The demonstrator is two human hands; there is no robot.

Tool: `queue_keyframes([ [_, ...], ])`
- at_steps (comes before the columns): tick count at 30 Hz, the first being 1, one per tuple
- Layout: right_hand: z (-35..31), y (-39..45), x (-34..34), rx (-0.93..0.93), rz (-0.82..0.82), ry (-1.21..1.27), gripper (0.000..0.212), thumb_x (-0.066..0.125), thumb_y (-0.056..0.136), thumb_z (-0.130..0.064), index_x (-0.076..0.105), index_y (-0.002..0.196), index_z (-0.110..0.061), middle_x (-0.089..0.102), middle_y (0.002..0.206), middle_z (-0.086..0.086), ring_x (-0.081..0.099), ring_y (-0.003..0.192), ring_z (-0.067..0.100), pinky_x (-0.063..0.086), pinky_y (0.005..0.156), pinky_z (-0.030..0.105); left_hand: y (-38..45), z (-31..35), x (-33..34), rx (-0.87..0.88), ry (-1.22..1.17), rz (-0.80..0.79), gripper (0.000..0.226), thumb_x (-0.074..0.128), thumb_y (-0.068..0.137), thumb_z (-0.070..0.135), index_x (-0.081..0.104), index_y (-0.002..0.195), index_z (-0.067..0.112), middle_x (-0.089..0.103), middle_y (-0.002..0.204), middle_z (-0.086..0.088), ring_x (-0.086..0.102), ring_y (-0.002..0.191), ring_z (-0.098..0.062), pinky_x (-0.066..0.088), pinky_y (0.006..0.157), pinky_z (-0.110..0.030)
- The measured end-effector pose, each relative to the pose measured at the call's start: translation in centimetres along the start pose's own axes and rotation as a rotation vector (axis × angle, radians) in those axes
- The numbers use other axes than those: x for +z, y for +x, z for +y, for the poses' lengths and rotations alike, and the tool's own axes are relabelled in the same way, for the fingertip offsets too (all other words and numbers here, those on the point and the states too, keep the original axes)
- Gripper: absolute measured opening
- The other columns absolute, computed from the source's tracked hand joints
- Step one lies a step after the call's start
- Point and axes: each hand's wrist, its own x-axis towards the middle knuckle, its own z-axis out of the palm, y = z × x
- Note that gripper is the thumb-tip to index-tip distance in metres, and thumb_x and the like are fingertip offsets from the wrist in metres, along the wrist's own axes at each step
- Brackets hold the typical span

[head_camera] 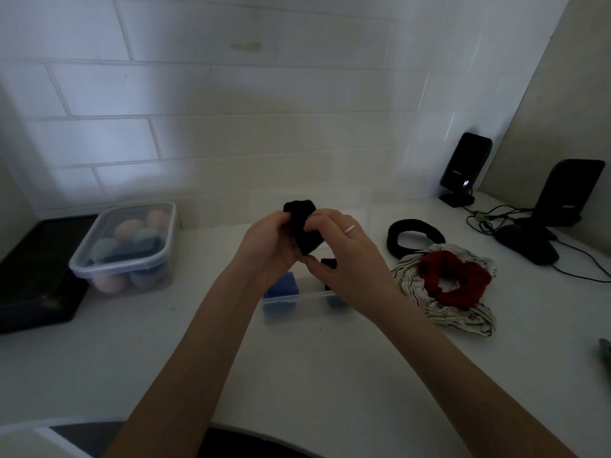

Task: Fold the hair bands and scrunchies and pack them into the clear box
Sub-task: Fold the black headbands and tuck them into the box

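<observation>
White desk [330, 375] under a tiled wall, dim light. Black tray [29, 279] sits at the left edge. Just beside it, a lidded plastic tub [109, 259] holds round pastel sponges. Two black speakers stand at the far right corner — one [464, 170] against the back wall, the other [565, 193] nearer the right edge — with cables and a black mouse [529, 246] in front of them.

Striped white scrunchie [459, 315] lies on the right half of the desk, and a red scrunchie [453, 279] rests on top of it. A black hair band [401, 239] lies as an open loop just behind them, touching the striped fabric.

Clear box [297, 307] sits mid-desk, directly under the hands, with blue items and something black inside; the arms hide part of it.

Left hand [264, 246] and right hand [344, 256] are raised above the box — both have fingers curled around a bunched black scrunchie [299, 223]. It's squeezed between them, the left gripping its left side and the right hand's fingertips pinching the right side. A pale ring [349, 229] shows on a right finger.
</observation>
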Motion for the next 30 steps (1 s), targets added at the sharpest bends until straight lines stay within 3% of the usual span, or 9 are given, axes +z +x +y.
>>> queue_keyframes([
  [3, 0.3, 0.0, 0.1, 0.016, 0.019, 0.019, 0.034, 0.069, 0.081, -0.015, 0.056, 0.112, -0.013, 0.061, 0.116, 0.004, 0.058, 0.101, 0.024, 0.052, 0.077, 0.032, -0.4, 0.7, -0.1, -0.1, -0.041, -0.054, 0.038, 0.026, 0.092, 0.018, 0.058, 0.104, 0.001, 0.064, 0.092, -0.017, 0.07, 0.07, -0.022, 0.058, 0.062, -0.028],
  [6, 0.4, 0.4, -0.5, 0.195, 0.053, 0.256, 0.023, 0.063, 0.087, -0.013, 0.058, 0.109, -0.014, 0.062, 0.104, -0.002, 0.059, 0.095, 0.012, 0.054, 0.079, 0.025, -0.6, 0.9, -0.4, -0.122, 0.013, -0.087, 0.041, 0.029, 0.09, 0.012, 0.052, 0.121, 0.002, 0.06, 0.115, -0.022, 0.064, 0.102, -0.032, 0.053, 0.089, -0.035],
  [8, 0.6, 1.1, -1.2, 0.352, 0.008, 0.461, 0.014, 0.058, 0.091, -0.013, 0.057, 0.105, -0.017, 0.062, 0.098, -0.001, 0.061, 0.086, 0.008, 0.055, 0.071, 0.022, -0.6, 1.0, -0.5, -0.053, 0.262, -0.037, 0.037, 0.038, 0.087, 0.003, 0.058, 0.117, 0.013, 0.058, 0.121, -0.015, 0.058, 0.11, -0.028, 0.045, 0.1, -0.038],
  [11, 1.4, 2.0, -1.9, 0.435, -0.176, 0.553, 0.01, 0.051, 0.095, -0.015, 0.057, 0.103, -0.017, 0.062, 0.088, 0.001, 0.057, 0.063, -0.001, 0.048, 0.056, 0.017, -0.9, 1.1, -0.8, 0.1, 0.771, -0.066, 0.037, 0.065, 0.079, 0.003, 0.064, 0.108, 0.026, 0.067, 0.113, -0.001, 0.064, 0.107, -0.015, 0.05, 0.093, -0.032],
  [14, 1.6, 2.1, -1.5, 0.508, -0.219, 0.604, 0.017, 0.053, 0.095, -0.021, 0.047, 0.111, -0.019, 0.06, 0.076, 0.003, 0.051, 0.054, 0.004, 0.043, 0.055, 0.023, -1.2, 1.0, -0.8, 0.155, 0.865, 0.001, 0.039, 0.074, 0.075, 0.008, 0.064, 0.111, 0.019, 0.073, 0.091, 0.003, 0.071, 0.084, -0.009, 0.055, 0.077, -0.023],
  [18, 1.4, 2.1, -1.1, 0.656, -0.194, 0.752, 0.03, 0.063, 0.089, -0.023, 0.046, 0.112, -0.018, 0.069, 0.091, 0.004, 0.064, 0.068, 0.003, 0.052, 0.065, 0.019, -1.1, 0.9, -0.5, 0.19, 0.882, 0.109, 0.025, 0.077, 0.073, 0.014, 0.066, 0.091, 0.025, 0.071, 0.074, -0.001, 0.071, 0.066, -0.01, 0.056, 0.064, -0.021],
  [21, 1.5, 2.0, -0.7, 0.758, -0.184, 0.855, 0.021, 0.064, 0.089, -0.02, 0.053, 0.105, -0.012, 0.071, 0.095, 0.009, 0.069, 0.084, 0.017, 0.058, 0.078, 0.028, -1.2, 0.4, -0.7, 0.174, 0.956, 0.14, 0.03, 0.08, 0.069, 0.022, 0.064, 0.095, 0.023, 0.07, 0.066, 0.001, 0.07, 0.059, -0.008, 0.054, 0.059, -0.02],
  [26, 1.5, 2.2, 0.1, 0.697, -0.214, 0.601, 0.016, 0.068, 0.085, -0.02, 0.062, 0.097, -0.012, 0.068, 0.098, 0.008, 0.068, 0.081, 0.017, 0.056, 0.061, 0.023, -1.9, 0.1, -1.3, 0.238, 1.235, 0.186, 0.034, 0.071, 0.076, 0.041, 0.061, 0.104, 0.024, 0.071, 0.066, 0.001, 0.067, 0.059, -0.008, 0.055, 0.065, -0.027],
  [30, 1.7, 2.2, 0.9, 0.571, -0.34, 0.335, 0.018, 0.072, 0.08, -0.023, 0.07, 0.096, -0.016, 0.068, 0.097, 0.0, 0.061, 0.084, 0.011, 0.051, 0.074, 0.026, -1.9, -0.2, -2.1, 0.369, 1.431, 0.22, 0.021, 0.065, 0.081, 0.04, 0.065, 0.095, 0.025, 0.069, 0.073, 0.005, 0.063, 0.069, -0.008, 0.053, 0.068, -0.03],
])
